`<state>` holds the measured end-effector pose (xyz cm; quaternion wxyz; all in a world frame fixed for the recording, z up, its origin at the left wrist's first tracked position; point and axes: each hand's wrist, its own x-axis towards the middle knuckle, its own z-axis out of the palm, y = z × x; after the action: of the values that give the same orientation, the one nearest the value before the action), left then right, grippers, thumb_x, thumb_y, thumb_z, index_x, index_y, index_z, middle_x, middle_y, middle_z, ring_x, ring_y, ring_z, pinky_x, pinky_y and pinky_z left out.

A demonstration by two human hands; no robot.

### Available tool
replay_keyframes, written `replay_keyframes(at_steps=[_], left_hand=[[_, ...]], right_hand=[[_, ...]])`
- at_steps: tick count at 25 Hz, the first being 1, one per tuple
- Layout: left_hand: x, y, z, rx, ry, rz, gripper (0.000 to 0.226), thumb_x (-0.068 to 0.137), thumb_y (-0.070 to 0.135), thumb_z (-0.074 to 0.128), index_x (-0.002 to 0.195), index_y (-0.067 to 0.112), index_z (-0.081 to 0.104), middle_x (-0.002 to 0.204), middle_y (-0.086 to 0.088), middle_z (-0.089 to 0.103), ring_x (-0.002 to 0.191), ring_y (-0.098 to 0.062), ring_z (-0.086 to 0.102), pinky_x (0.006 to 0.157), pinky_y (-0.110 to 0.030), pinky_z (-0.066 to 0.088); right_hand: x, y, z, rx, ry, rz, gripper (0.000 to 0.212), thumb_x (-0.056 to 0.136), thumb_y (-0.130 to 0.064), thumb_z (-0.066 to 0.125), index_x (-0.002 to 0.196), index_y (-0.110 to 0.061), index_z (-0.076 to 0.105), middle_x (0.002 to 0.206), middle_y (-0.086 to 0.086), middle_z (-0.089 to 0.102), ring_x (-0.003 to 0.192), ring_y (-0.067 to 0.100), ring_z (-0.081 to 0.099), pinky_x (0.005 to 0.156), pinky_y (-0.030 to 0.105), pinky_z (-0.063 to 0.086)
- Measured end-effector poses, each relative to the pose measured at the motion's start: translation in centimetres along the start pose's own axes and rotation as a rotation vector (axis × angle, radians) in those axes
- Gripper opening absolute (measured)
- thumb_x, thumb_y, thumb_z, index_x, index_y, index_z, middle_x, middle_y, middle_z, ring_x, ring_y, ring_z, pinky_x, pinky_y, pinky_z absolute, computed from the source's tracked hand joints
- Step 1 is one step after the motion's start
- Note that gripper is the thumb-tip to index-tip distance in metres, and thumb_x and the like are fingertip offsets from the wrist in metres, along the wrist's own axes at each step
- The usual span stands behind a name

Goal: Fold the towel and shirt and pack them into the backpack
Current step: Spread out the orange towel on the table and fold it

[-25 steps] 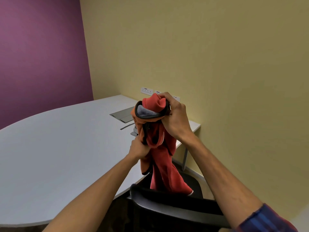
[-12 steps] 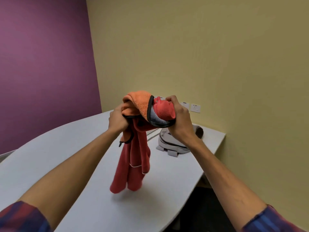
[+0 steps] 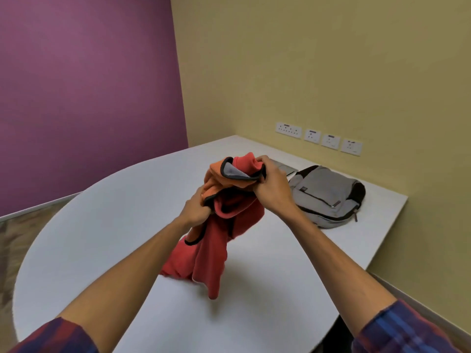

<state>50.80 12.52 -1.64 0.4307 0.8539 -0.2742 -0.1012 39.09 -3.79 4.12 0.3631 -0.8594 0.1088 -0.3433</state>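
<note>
Both my hands hold one bunched bundle of cloth over the white table [image 3: 107, 225]. A red shirt [image 3: 211, 253] hangs down from it, and its lower end touches the tabletop. An orange towel [image 3: 216, 179] with dark trim and a grey inner side is bunched at the top. My right hand [image 3: 272, 187] grips the top of the bundle. My left hand [image 3: 196, 210] clutches the cloth lower, on its left side. A grey backpack [image 3: 326, 197] with black trim lies flat on the table to the right, apart from the cloth.
A grey flat panel [image 3: 285, 168] is set into the table behind my right hand. Several wall sockets [image 3: 318, 137] sit on the yellow wall above the table's far edge. A purple wall stands at the left. The table's straight edge runs close to the yellow wall at right.
The bundle has come from beside a chair to over the table and dropped lower; the shirt's end now rests on the tabletop. The backpack has come fully into view.
</note>
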Motion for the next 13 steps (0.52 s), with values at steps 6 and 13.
replay_keyframes(at_steps=[6, 13], left_hand=[[3.9, -4.2, 3.1, -0.275, -0.095, -0.177, 0.049, 0.071, -0.009, 0.065, 0.110, 0.020, 0.058, 0.097, 0.005, 0.066, 0.095, -0.015, 0.063, 0.064, -0.012, 0.049], [5.8, -15.2, 5.1, -0.288, 0.125, -0.448, 0.040, 0.070, 0.008, 0.051, 0.103, 0.020, 0.069, 0.104, -0.008, 0.071, 0.100, -0.028, 0.066, 0.090, -0.044, 0.054]], right_hand=[[1.3, 6.0, 8.4, 0.141, -0.380, 0.236, 0.046, 0.076, -0.030, 0.075, 0.119, -0.025, 0.061, 0.102, -0.007, 0.067, 0.092, 0.010, 0.062, 0.071, 0.014, 0.044], [-1.2, 10.9, 14.5, 0.233, -0.630, 0.357, 0.062, 0.083, -0.013, 0.065, 0.140, -0.025, 0.043, 0.121, -0.003, 0.057, 0.101, 0.012, 0.060, 0.091, 0.024, 0.048]])
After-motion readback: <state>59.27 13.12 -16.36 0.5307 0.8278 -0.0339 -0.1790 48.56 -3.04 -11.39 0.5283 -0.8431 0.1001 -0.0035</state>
